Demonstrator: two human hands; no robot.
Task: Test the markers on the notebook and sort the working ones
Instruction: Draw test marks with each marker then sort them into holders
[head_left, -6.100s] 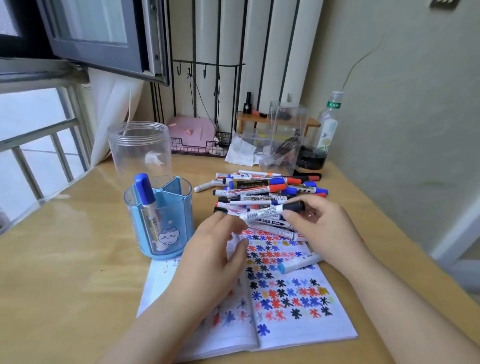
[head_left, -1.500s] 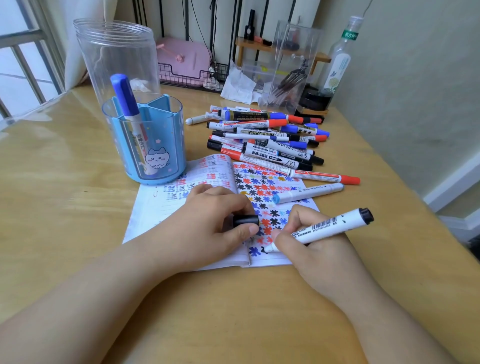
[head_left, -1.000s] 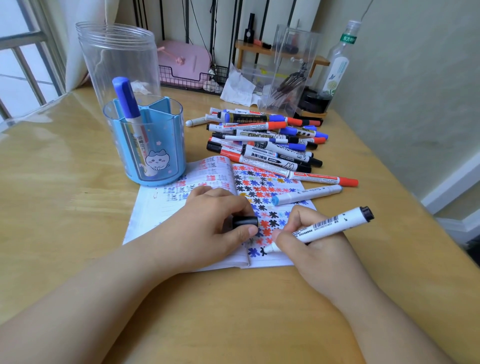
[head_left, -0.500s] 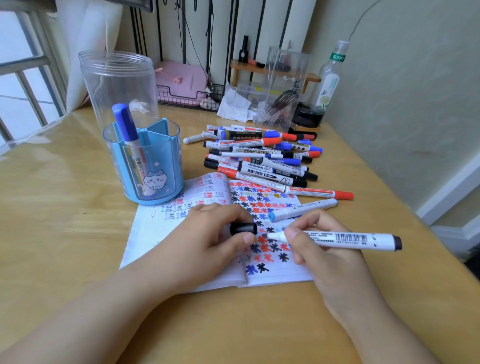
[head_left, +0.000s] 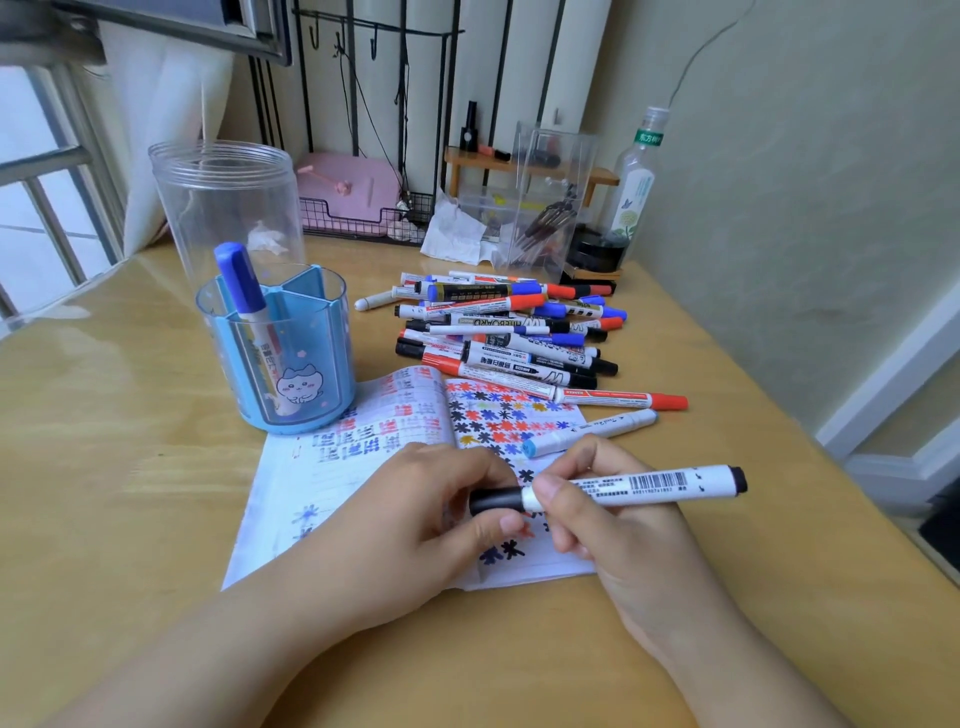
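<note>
An open notebook (head_left: 363, 447) covered with coloured ink stars lies on the wooden desk. Above it my right hand (head_left: 618, 525) grips a white marker with a black end (head_left: 644, 486), held level. My left hand (head_left: 415, 525) pinches the marker's black cap (head_left: 496, 500), which sits on the marker's tip. Behind the notebook lies a pile of markers (head_left: 509, 332) with red, blue and black caps. A blue pen holder (head_left: 280, 358) at the left holds one blue-capped marker (head_left: 247, 296). A light-blue-tipped marker (head_left: 587, 432) rests on the notebook's far right corner.
A tall clear plastic jar (head_left: 228, 202) stands behind the pen holder. At the back are a pink box in a wire tray (head_left: 348, 192), a clear organiser (head_left: 550, 197) and a bottle (head_left: 636, 182). A wall runs along the right; a window is at the left.
My right hand lifted the marker off the page and turned it level. The cap in my left hand has met the marker's tip. The camera tilted up a little.
</note>
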